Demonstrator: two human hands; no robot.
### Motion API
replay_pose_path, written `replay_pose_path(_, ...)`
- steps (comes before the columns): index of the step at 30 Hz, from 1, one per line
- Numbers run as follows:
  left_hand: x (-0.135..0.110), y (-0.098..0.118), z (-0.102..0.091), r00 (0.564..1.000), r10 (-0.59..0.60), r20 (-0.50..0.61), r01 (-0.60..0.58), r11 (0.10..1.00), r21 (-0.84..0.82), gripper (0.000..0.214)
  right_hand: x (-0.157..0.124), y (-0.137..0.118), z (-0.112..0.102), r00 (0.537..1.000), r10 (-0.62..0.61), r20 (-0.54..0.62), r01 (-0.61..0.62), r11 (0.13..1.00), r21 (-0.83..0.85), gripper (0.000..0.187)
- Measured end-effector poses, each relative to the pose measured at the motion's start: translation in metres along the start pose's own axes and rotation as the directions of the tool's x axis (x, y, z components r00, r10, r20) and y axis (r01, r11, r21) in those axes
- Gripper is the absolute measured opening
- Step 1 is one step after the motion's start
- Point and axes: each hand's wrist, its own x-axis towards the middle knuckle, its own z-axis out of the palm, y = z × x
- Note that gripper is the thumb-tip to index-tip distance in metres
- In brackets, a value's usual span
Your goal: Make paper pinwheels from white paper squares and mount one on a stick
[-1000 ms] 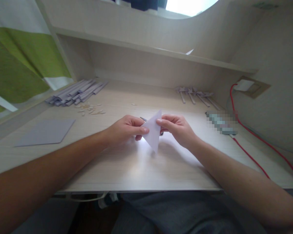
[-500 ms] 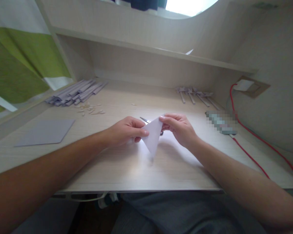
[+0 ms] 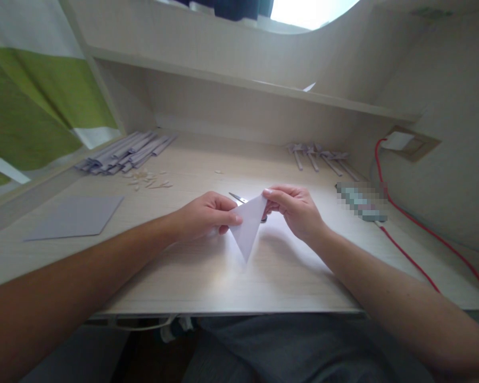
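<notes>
A white paper triangle [image 3: 247, 229] hangs point-down between my two hands, above the desk. My left hand [image 3: 213, 214] pinches its left side between thumb and fingers. At the upper right corner, my right hand [image 3: 289, 207] grips the paper between thumb and forefinger. Behind the paper lies a pair of scissors [image 3: 237, 198], its blades pointing up and left and much of it hidden.
Rolled paper sticks [image 3: 131, 151] are piled at the back left beside small pale scraps [image 3: 143, 178]. Flat paper [image 3: 75, 215] lies at left. Paper pinwheels [image 3: 314, 154] stand back right. A blurred phone [image 3: 361, 201] with a red cable [image 3: 409, 266] is at right.
The paper's lower tip, blurred before, now hangs sharp and slightly higher. Both hands keep their hold and have hardly moved.
</notes>
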Motion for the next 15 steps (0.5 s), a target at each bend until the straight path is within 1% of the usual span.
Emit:
replay_pose_path(8, 0.0018, 0.0013, 0.0006, 0.996, 0.058, -0.070, -0.060, 0.998, -0.029, 0.028, 0.0015, -0.0008, -0.0008, 0.998, -0.030, -0.048, 0.029, 0.999, -0.029, 0.031)
replay_pose_path(11, 0.0018, 0.0013, 0.0001, 0.993, 0.067, -0.096, -0.069, 0.998, -0.012, 0.030, 0.0014, -0.0008, -0.0004, 0.998, -0.032, -0.062, 0.029, 0.998, -0.050, 0.034)
replay_pose_path(15, 0.0022, 0.0008, -0.0010, 0.991, 0.085, -0.101, -0.084, 0.996, 0.020, 0.033, 0.0010, -0.0005, 0.0001, 0.997, -0.033, -0.065, 0.030, 0.998, -0.059, 0.036)
